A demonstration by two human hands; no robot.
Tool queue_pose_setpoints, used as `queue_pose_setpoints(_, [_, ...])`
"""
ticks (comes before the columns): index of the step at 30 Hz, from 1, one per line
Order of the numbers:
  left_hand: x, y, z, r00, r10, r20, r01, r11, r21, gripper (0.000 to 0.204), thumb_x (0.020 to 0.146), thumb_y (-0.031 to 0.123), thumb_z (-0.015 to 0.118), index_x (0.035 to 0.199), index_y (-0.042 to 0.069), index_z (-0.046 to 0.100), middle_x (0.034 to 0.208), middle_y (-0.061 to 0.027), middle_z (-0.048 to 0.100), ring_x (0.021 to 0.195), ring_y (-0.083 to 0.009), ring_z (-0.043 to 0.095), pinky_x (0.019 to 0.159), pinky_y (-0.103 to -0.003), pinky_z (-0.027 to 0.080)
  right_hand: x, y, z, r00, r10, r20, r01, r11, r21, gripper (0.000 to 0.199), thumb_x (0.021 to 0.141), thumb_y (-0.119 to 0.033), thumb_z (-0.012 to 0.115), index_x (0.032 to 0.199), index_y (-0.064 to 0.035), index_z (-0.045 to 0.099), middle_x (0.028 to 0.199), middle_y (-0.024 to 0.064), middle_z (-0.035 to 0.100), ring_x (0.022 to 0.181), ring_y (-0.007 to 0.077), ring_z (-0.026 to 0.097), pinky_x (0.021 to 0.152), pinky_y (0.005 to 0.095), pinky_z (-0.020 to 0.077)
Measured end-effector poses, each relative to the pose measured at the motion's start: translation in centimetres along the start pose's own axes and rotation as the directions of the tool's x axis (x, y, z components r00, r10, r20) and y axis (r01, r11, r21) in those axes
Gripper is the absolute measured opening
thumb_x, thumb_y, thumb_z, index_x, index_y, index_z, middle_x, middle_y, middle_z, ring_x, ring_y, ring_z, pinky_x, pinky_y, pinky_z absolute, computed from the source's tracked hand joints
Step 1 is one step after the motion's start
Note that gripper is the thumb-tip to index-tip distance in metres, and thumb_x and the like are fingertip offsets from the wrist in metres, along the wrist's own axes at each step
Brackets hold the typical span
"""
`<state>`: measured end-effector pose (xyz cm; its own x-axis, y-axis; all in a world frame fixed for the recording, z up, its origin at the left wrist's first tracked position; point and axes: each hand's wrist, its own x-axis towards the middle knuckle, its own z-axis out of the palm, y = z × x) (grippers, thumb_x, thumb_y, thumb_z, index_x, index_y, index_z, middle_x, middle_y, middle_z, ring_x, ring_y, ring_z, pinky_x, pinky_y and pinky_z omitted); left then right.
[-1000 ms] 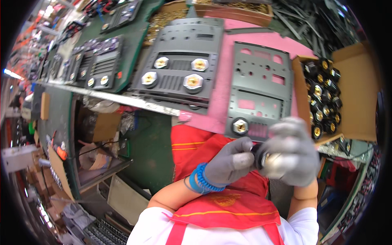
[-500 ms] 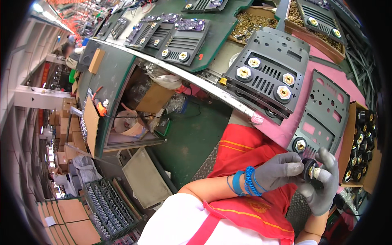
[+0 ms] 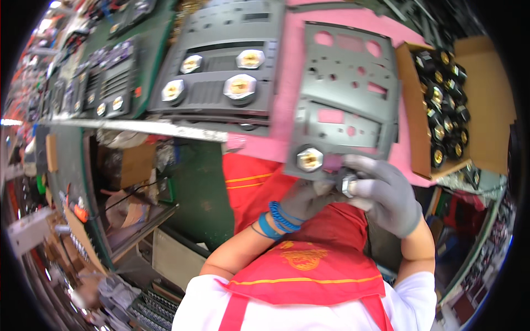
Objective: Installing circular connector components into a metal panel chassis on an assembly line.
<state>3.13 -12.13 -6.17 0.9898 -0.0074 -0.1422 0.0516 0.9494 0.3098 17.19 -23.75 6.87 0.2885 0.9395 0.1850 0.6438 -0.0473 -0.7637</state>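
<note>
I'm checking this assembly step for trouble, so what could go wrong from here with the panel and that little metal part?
The grey panel juts past the near edge of the pink mat, so pressing on it might tip it. The small metal fitting sits pinched between the gloved right hand and left hand over open space; it could slip and drop to the floor. The open cardboard box of knobs lies close to the right elbow's side and could be knocked.

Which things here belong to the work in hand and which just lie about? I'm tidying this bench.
In hand:
- grey perforated metal panel on the pink mat
- brass-faced round socket on its lower edge
- small silver nut, pinched by the gloved right hand; left hand beside it
- cardboard box of black-and-brass sockets

Lying about:
- finished grey panel with four sockets
- further panels
</note>
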Motion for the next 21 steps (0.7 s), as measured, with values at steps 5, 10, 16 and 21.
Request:
queue_pose_setpoints(5, [0.4, 0.2, -1.2, 0.955, -0.196, 0.223, 0.247, 0.942, -0.229, 0.049, 0.1, 0.037, 0.05, 0.137, 0.004, 0.045, 0.133, -0.0148, 0.055, 0.113, -0.0264, 0.061, 0.096, -0.039, 0.054, 0.7, 2.3, -0.3, 0.975, 0.025, -0.22, -0.003, 0.995, 0.101, 0.026, 0.08, -0.005, 0.075, 0.101, -0.0065, 0.06, 0.124, 0.0249, 0.061, 0.103, 0.0356, 0.067, 0.085, 0.0346, 0.0519])
queue_pose_setpoints(10, [1.2, 0.2, -0.5, 0.955, -0.213, 0.208, 0.271, 0.91, -0.312, 0.048, 0.1, 0.035, 0.053, 0.136, 0.004, 0.046, 0.128, -0.014, 0.059, 0.11, -0.0269, 0.062, 0.095, -0.037, 0.052, 1.8, 3.4, 0.9, 0.945, 0.009, -0.327, -0.037, 0.996, -0.079, 0.03, 0.077, -0.003, 0.077, 0.102, -0.0029, 0.06, 0.126, 0.025, 0.06, 0.109, 0.0367, 0.065, 0.088, 0.0364, 0.0526])
queue_pose_setpoints(16, [1.5, 0.2, 0.2, 0.955, -0.223, 0.195, 0.232, 0.972, -0.027, 0.048, 0.099, 0.032, 0.055, 0.136, 0.004, 0.047, 0.127, -0.0135, 0.059, 0.112, -0.0257, 0.061, 0.096, -0.037, 0.051, 1.9, 3.2, 0.2, 0.95, 0.056, -0.307, -0.054, 0.998, 0.014, 0.029, 0.075, -0.002, 0.078, 0.099, -0.003, 0.062, 0.124, 0.0241, 0.062, 0.106, 0.0355, 0.066, 0.088, 0.036, 0.0529])
queue_pose_setpoints(21, [1.4, 0.7, 0.6, 0.964, -0.203, 0.173, 0.162, 0.961, 0.225, 0.048, 0.098, 0.03, 0.057, 0.137, 0.003, 0.047, 0.127, -0.0131, 0.06, 0.114, -0.0247, 0.06, 0.096, -0.036, 0.05, 2.1, 3.1, -0.4, 0.96, 0.07, -0.269, -0.052, 0.996, 0.075, 0.028, 0.075, -0.001, 0.078, 0.099, -0.0027, 0.062, 0.123, 0.0237, 0.062, 0.104, 0.0343, 0.067, 0.087, 0.0353, 0.0531])
